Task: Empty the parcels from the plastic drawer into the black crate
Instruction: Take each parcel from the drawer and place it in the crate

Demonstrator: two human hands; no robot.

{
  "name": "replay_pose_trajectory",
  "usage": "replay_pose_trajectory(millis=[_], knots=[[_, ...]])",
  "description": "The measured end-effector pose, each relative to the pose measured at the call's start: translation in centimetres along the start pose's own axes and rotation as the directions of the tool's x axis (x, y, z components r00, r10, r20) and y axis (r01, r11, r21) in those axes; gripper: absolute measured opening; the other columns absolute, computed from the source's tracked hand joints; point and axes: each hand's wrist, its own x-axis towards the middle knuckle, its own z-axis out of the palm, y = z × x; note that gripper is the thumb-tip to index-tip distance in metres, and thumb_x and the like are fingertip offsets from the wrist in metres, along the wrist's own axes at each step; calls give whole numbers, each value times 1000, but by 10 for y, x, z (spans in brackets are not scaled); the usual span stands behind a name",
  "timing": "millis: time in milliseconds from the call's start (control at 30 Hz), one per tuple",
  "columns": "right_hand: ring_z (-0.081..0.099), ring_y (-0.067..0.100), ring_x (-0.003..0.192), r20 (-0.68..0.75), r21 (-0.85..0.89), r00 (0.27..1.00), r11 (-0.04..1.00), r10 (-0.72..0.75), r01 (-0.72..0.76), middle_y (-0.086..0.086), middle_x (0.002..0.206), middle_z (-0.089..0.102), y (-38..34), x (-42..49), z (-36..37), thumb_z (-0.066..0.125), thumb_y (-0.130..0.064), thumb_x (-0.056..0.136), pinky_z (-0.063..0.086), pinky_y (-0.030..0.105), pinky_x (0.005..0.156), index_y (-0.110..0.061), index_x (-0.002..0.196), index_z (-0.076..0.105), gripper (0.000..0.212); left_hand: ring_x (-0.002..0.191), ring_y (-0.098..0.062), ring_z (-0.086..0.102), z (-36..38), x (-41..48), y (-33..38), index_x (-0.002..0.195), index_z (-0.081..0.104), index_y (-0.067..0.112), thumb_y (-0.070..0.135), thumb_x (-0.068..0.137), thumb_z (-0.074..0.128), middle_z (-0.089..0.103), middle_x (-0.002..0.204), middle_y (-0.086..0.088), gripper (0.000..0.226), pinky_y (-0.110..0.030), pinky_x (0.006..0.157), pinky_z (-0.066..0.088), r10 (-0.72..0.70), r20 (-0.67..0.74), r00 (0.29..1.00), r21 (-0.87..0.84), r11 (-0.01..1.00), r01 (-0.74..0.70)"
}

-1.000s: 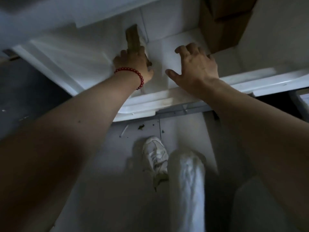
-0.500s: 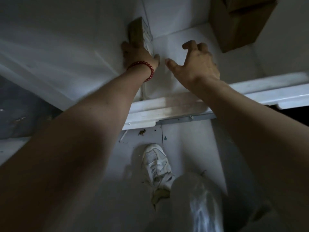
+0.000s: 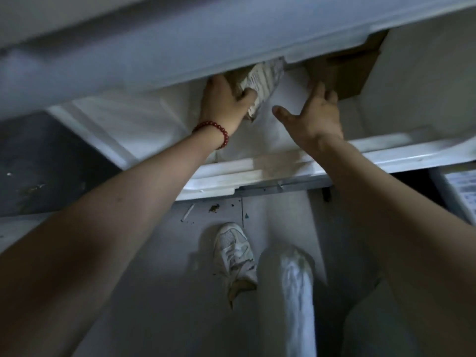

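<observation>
The white plastic drawer (image 3: 257, 168) stands pulled out in front of me, its front rim running across the middle of the view. My left hand (image 3: 224, 104), with a red bead bracelet on the wrist, grips a small parcel with a printed label (image 3: 262, 81) deep inside the drawer. My right hand (image 3: 313, 114) is spread open just to the right, fingers resting on a white flat parcel (image 3: 289, 94). A brown cardboard box (image 3: 345, 73) sits further right in the drawer. The black crate is not in view.
The unit's upper white panel (image 3: 180, 47) overhangs the back of the drawer. Below are the pale floor with scattered debris (image 3: 213, 208), my white shoe (image 3: 234, 251) and my trouser leg. A labelled white item (image 3: 461, 191) shows at the right edge.
My left hand has turned the labelled parcel so its printed face shows. My right hand has opened and reached further in. The view has shifted, bringing the upper panel lower.
</observation>
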Motion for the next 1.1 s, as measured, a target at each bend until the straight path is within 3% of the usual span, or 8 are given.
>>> replay_pose_trajectory(millis=[100, 200, 367, 500, 600, 767, 933, 1100], knots=[[33, 37, 135, -24, 24, 1000, 1000, 4, -3, 19, 147, 29, -5, -26, -18, 69, -46, 84, 31, 40, 109, -7, 147, 21, 88, 108, -23, 58, -21, -30, 26, 116, 43, 9, 21, 81, 66, 60, 120, -9, 43, -27, 89, 48, -18, 81, 997, -88, 996, 25], [36, 37, 133, -5, 115, 1000, 993, 7, -6, 21, 145, 34, -9, -54, -40, 75, -42, 79, 31, 40, 110, -5, 147, 19, 95, 97, -13, 55, -43, -62, 47, 123, 40, 15, 25, 82, 67, 56, 113, 3, 50, -9, 72, 41, -94, 168, 981, -126, 985, 116], [43, 30, 130, 62, 145, 997, 988, -53, 43, 15, 142, 44, -7, -101, -86, 81, -41, 73, 34, 37, 109, -7, 145, 27, 96, 100, -19, 63, -84, -98, 87, 119, 39, 23, 30, 80, 67, 56, 113, 2, 49, -39, 85, 56, -166, 456, 874, -111, 964, 241], [62, 16, 108, 26, 257, 995, 963, -93, 84, 4, 118, 67, -1, -135, -122, 79, -42, 75, 48, 31, 96, -10, 123, 60, 61, 102, -18, 63, -121, -113, 123, 121, 41, 22, 20, 86, 62, 57, 120, -4, 41, -39, 76, 59, -186, 603, 775, -137, 934, 330], [65, 10, 99, 9, 406, 996, 911, -84, 73, -8, 104, 66, 5, -159, -134, 78, -40, 77, 52, 27, 87, -12, 117, 57, 54, 97, -17, 65, -141, -126, 144, 117, 46, 24, 16, 87, 61, 65, 110, -5, 35, -39, 74, 60, -160, 657, 737, -163, 924, 345], [60, -6, 93, -20, 539, 995, 837, -97, 92, -12, 105, 58, 0, -180, -136, 78, -35, 79, 47, 8, 71, -15, 116, 44, 54, 92, -14, 68, -154, -149, 151, 121, 56, 28, 18, 88, 63, 69, 107, -2, 35, -34, 72, 59, -148, 568, 810, -291, 884, 366], [67, 15, 102, 75, 664, 993, 748, -87, 15, 3, 117, 65, -4, -185, -131, 79, -35, 78, 56, 29, 74, -23, 109, 44, 48, 92, -22, 67, -137, -183, 123, 114, 61, 12, 24, 90, 64, 71, 99, -7, 27, -32, 57, 57, -352, 473, 808, -551, 597, 583], [66, 4, 79, 82, 603, 987, 795, -140, 63, -13, 102, 64, 0, -193, -120, 76, -22, 82, 57, 26, 65, -20, 122, 41, 53, 95, -25, 68, -112, -212, 107, 114, 53, 11, 29, 83, 72, 68, 109, -12, 41, -49, 80, 57, -535, 300, 790, -639, 502, 583]])
